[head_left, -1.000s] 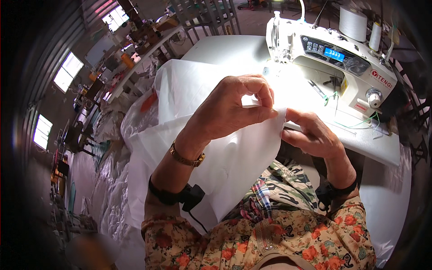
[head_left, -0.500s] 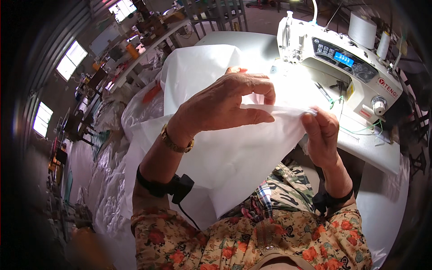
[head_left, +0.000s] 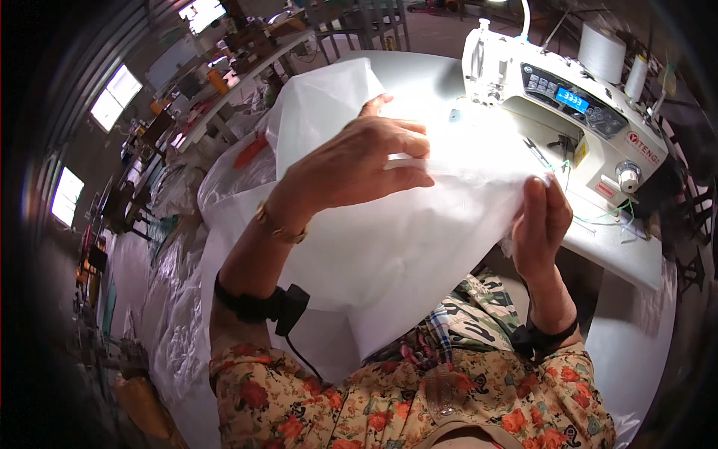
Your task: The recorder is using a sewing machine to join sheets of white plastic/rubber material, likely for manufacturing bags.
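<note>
On the far left, heaps of clear crinkled plastic sheeting (head_left: 176,329) lie along the floor beside the work surface. The left hand (head_left: 359,161) is raised in front of the person, fingers closed in a pinch on the upper edge of a large sheet of thin white woven fabric (head_left: 389,254); a second ago this hand sat lower and closer to the other one. The fabric is now lifted and drawn taut between the hands, hanging down over the lap, so its top edge runs nearly straight. The right hand (head_left: 540,224) has turned upright and grips the fabric's right corner, well apart from the left. Behind it stands a white electronic sewing machine (head_left: 568,112) on a white table (head_left: 621,254), with two white thread cones (head_left: 602,49) at its back.
</note>
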`<state>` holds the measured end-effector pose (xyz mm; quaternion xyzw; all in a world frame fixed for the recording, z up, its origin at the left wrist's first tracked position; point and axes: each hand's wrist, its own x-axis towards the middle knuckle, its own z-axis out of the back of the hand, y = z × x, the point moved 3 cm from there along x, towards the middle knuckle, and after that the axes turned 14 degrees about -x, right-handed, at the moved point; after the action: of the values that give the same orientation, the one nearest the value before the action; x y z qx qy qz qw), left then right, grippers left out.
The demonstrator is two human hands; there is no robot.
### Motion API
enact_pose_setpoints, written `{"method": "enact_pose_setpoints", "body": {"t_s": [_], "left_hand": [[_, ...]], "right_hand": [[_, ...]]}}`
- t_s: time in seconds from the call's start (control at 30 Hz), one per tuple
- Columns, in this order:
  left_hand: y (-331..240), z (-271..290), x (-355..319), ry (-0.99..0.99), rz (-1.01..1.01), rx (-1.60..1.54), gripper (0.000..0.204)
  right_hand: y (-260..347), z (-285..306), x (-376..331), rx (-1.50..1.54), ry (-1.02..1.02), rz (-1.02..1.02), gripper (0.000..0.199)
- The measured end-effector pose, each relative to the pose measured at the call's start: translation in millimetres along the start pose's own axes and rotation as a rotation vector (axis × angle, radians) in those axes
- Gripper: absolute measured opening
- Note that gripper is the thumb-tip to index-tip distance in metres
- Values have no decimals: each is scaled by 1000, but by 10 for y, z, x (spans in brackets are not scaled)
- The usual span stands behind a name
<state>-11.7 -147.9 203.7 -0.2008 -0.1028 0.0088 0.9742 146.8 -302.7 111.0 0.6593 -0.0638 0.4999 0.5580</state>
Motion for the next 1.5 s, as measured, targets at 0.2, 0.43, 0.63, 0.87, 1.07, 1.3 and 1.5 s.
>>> {"method": "enact_pose_setpoints", "body": {"t_s": [0.2, 0.43, 0.63, 0.87, 1.07, 1.3, 1.5], "left_hand": [[-259, 90, -96, -76, -33, -447, 30], [-80, -43, -169, -145, 6, -86, 29], [-368, -123, 96, -253, -95, 118, 31], [-231, -5, 160, -246, -170, -173, 25], [-322, 268, 90, -298, -21, -170, 24], [-528, 734, -127, -462, -167, 206, 9], [-309, 946, -75, -522, -97, 406, 13]], "right_hand": [[-144, -105, 56, 14, -141, 90, 16], [-95, -225, 33, -124, -72, 171, 10], [65, -307, 93, -219, -63, 254, 7], [298, -400, 188, -185, -66, 343, 7], [264, -682, 315, 683, 286, -77, 22], [101, -1009, -173, 730, 802, -300, 33], [-127, -1155, -841, 616, 953, -441, 27]]}}
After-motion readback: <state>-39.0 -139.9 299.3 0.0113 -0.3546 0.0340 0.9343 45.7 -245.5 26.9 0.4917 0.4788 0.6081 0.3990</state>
